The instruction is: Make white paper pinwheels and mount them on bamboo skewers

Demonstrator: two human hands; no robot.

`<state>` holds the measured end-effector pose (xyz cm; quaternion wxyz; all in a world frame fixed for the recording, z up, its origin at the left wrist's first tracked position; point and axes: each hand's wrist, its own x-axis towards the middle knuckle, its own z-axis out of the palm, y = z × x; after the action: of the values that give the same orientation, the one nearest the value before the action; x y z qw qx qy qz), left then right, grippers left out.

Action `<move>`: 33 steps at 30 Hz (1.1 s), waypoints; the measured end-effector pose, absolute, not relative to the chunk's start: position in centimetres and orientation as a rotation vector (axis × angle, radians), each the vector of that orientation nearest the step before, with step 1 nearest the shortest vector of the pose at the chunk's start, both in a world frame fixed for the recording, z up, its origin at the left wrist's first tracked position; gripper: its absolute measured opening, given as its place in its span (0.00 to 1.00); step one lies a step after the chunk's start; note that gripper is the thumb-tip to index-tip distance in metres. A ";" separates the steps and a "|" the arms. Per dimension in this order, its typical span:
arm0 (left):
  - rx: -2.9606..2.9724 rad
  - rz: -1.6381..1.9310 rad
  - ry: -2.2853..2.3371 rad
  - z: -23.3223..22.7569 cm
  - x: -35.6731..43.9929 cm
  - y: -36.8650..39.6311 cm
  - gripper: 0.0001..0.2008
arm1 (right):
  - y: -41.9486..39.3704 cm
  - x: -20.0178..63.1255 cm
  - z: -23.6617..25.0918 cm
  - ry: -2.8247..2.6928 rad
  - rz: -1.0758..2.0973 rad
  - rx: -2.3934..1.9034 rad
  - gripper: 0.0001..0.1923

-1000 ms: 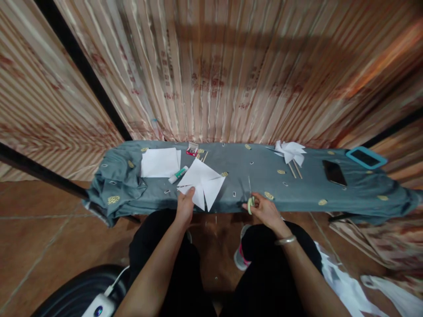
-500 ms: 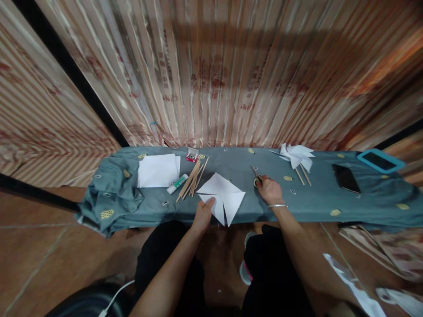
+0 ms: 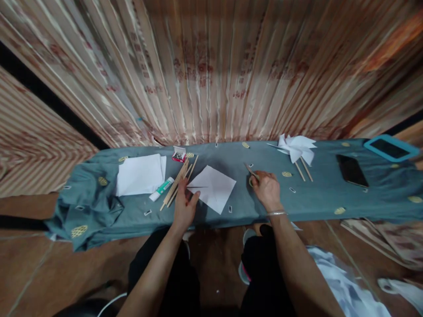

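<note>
**Hands on cut paper and scissors at a cloth-covered bench**

A small red box (image 3: 179,156) sits open at the far edge of the grey-blue cloth (image 3: 231,207), with small metal pieces inside, too small to tell apart. Just right of it a bundle of wooden sticks (image 3: 176,182) runs diagonally, its far ends toward the box and its near ends toward the person. Beside the sticks' near end lies a glue stick (image 3: 161,189), and left of that a stack of white sheets (image 3: 139,174).

The cut white paper square (image 3: 213,187) lies flat just right of the sticks, one corner pointing at the bench's near edge. The left hand (image 3: 184,208) rests with loosely spread fingers on its left corner, pressing rather than gripping. The right hand (image 3: 268,189), right of the square, is closed around scissors (image 3: 251,172), whose blades point away and leftward.

Bare cloth lies between the square and the scissors. Further right lie a paper pinwheel (image 3: 295,148) on sticks, a dark phone (image 3: 352,170) and a blue-framed tablet (image 3: 390,148).
</note>
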<state>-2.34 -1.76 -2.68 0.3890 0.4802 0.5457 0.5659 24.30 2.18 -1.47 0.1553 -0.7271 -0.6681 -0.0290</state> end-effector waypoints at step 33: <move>2.362 0.607 1.385 -5.4 0.2 0.7 0.24 | 3.9 15.0 -4.4 -2.191 0.251 -1.462 0.22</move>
<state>0.21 0.69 -5.43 0.1676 0.8303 0.4867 0.2134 15.00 3.90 -4.41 0.2454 -0.5355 -0.8028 0.0919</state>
